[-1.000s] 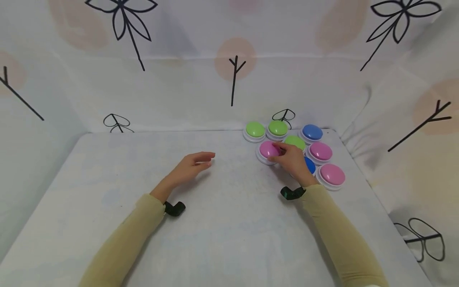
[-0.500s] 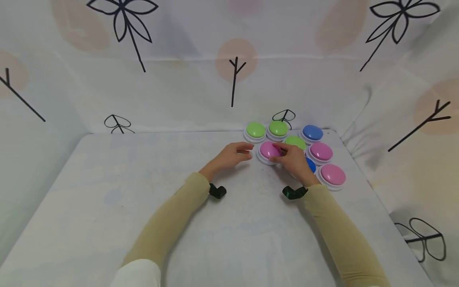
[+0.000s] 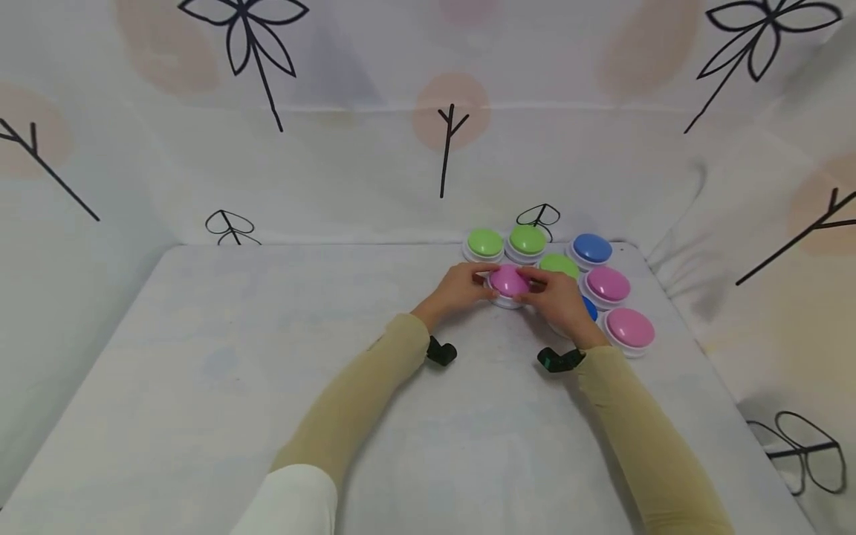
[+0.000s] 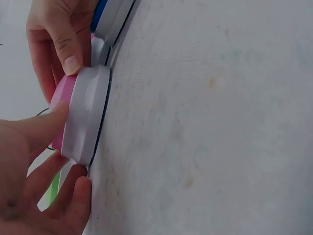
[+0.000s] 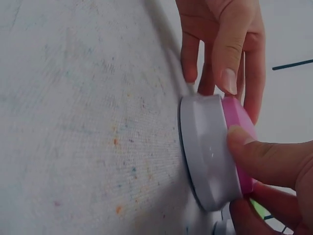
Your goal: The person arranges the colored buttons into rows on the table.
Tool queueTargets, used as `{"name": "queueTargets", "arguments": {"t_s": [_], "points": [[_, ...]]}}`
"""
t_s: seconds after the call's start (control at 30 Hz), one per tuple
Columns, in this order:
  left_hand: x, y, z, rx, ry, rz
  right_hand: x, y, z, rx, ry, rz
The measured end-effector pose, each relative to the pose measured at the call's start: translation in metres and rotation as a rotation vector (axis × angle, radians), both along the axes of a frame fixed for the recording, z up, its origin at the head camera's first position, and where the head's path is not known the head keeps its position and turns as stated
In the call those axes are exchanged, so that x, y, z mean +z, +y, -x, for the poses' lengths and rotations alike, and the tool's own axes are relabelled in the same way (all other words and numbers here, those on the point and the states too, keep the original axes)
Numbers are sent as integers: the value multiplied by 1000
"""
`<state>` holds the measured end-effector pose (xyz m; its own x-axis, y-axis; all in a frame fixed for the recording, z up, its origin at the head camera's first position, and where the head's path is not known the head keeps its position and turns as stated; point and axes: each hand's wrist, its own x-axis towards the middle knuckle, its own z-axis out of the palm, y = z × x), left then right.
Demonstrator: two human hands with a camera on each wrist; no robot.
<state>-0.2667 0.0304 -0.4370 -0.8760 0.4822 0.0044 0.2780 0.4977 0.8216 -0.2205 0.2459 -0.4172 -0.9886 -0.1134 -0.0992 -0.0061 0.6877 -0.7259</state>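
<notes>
One pink button (image 3: 510,281) sits pinched between the left grip (image 3: 460,288) and the right grip (image 3: 557,299), and if either pushes harder, it could, I reckon, slip or bump the green button (image 3: 559,264) just beyond the right grip.

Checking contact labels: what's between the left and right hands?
A pink button, touched by the left hand and right hand from either side; head and both wrist views show it.

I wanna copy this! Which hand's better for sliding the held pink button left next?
Probably the left hand: it holds the pink button on its left; the right hand is on the crowded side, near a blue button.
</notes>
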Motion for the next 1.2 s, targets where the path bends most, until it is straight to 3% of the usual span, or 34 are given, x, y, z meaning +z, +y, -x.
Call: {"name": "queueTargets", "arguments": {"t_s": [0.13, 0.7, 1.2], "points": [[3, 1, -3, 49, 8, 8, -1, 3, 1, 9, 16, 36], [7, -32, -8, 12, 74, 35, -1, -19, -5, 45, 56, 81], [13, -84, -33, 50, 35, 41, -4, -54, -13, 118, 67, 203]]}}
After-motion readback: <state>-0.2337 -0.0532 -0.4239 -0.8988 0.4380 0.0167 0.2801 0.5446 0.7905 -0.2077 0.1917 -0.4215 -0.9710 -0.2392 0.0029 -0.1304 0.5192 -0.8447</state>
